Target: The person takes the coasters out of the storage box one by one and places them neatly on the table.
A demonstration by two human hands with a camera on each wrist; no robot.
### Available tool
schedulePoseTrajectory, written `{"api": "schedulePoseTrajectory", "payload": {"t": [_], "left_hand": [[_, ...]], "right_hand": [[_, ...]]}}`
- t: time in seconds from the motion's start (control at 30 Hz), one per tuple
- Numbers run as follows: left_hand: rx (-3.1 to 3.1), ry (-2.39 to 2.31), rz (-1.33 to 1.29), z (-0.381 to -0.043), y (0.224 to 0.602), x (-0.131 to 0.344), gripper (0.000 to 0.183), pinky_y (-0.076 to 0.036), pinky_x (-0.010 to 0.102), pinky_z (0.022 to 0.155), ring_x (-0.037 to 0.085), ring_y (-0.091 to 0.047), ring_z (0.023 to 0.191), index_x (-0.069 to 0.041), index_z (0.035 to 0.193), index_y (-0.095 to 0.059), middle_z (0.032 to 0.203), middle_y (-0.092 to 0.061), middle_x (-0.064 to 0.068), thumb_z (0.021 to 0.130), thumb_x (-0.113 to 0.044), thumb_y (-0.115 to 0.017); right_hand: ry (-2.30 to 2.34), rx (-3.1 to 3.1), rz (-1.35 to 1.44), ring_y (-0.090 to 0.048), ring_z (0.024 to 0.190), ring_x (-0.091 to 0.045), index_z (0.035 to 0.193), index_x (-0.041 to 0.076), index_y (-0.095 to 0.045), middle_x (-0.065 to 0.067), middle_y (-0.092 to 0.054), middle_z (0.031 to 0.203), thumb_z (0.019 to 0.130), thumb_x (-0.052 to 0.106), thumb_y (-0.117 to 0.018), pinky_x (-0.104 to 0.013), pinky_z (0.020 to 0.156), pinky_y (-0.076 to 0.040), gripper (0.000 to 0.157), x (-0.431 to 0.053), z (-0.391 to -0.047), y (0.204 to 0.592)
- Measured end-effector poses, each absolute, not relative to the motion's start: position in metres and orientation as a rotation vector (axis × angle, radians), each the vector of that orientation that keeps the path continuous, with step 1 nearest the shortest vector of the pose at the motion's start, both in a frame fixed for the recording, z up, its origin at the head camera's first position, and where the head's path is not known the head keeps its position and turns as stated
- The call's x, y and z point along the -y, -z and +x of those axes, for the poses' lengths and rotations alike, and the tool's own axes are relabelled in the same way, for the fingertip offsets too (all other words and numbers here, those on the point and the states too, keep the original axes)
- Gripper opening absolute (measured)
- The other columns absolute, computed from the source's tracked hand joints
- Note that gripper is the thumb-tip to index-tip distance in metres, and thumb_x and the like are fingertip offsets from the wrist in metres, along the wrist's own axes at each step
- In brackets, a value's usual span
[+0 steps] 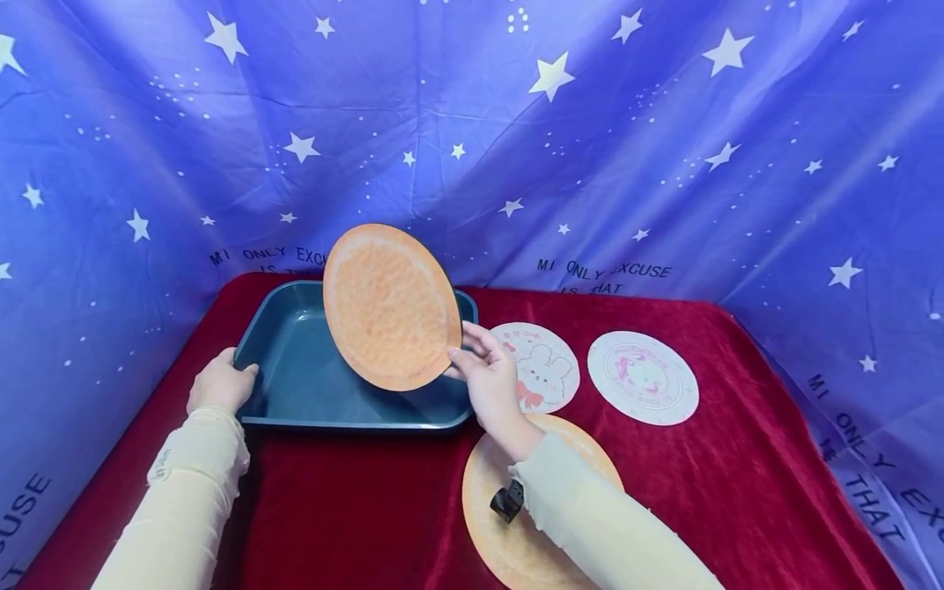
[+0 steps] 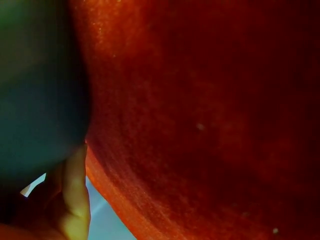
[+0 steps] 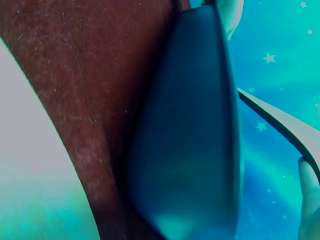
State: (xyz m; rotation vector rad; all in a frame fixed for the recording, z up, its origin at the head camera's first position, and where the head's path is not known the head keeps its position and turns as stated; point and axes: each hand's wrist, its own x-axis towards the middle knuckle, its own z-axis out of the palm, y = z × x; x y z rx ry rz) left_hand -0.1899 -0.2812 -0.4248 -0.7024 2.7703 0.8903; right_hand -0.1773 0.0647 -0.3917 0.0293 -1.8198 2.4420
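A dark teal rectangular tray (image 1: 289,365) sits on the red cloth, and my left hand (image 1: 224,385) grips its left rim. In the left wrist view, the tray's side (image 2: 40,110) fills the left, with part of that hand (image 2: 75,200) below it. My right hand (image 1: 492,383) pinches the right edge of a thin round mat (image 1: 391,311) with a tan, pancake-like print. Tilted up, this mat hangs over the tray and hides part of its far rim. At the right wrist view's edge, the mat (image 3: 285,122) shows edge-on, beside a fingertip (image 3: 308,190).
Another tan round mat (image 1: 490,533) lies in front, partly under my right forearm and its black wrist camera (image 1: 507,501). Right of the tray lie a white disc with a rabbit drawing (image 1: 542,373) and a white disc with pink print (image 1: 643,377). A blue star curtain (image 1: 472,106) hangs behind.
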Motion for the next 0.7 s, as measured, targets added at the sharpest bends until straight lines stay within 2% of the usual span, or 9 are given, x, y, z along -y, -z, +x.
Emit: {"api": "schedulePoseTrajectory", "payload": {"t": [0.27, 0.4, 0.57, 0.7], "left_hand": [[-2.764, -0.89, -0.701, -0.19, 0.425, 0.281, 0.052, -0.045, 0.064, 0.091, 0.053, -0.049, 0.116, -0.002, 0.145, -0.036, 0.136, -0.046, 0.035, 0.101, -0.028, -0.043], [-2.758, -0.892, -0.694, -0.191, 0.425, 0.282, 0.052, -0.045, 0.065, 0.091, 0.053, -0.049, 0.116, -0.001, 0.145, -0.036, 0.137, -0.046, 0.035, 0.101, -0.028, -0.043], [-2.751, -0.9, -0.691, -0.192, 0.426, 0.282, 0.053, -0.045, 0.064, 0.091, 0.052, -0.05, 0.115, -0.001, 0.146, -0.035, 0.137, -0.046, 0.035, 0.101, -0.028, -0.043], [-2.754, -0.894, -0.684, -0.192, 0.427, 0.283, 0.053, -0.045, 0.064, 0.091, 0.053, -0.049, 0.116, -0.002, 0.146, -0.035, 0.137, -0.046, 0.035, 0.1, -0.028, -0.043]], "right_hand": [[-2.438, 1.705, 0.025, -0.07, 0.073, -0.006, 0.13, -0.014, -0.053, -0.004, -0.073, 0.098, 0.087, -0.018, -0.056, -0.024, 0.065, -0.06, 0.043, -0.085, -0.17, 0.377], [-2.413, 1.671, 0.039, -0.071, 0.071, -0.006, 0.127, -0.011, -0.056, 0.002, -0.073, 0.093, 0.087, -0.018, -0.056, -0.025, 0.064, -0.06, 0.041, -0.096, -0.168, 0.37], [-2.407, 1.587, 0.069, -0.073, 0.072, -0.01, 0.119, 0.0, -0.066, 0.003, -0.075, 0.092, 0.086, -0.02, -0.057, -0.028, 0.063, -0.061, 0.039, -0.108, -0.165, 0.361], [-2.411, 1.521, 0.102, -0.074, 0.075, -0.011, 0.11, 0.012, -0.07, 0.002, -0.076, 0.093, 0.085, -0.021, -0.056, -0.03, 0.062, -0.061, 0.044, -0.118, -0.161, 0.357]]}}
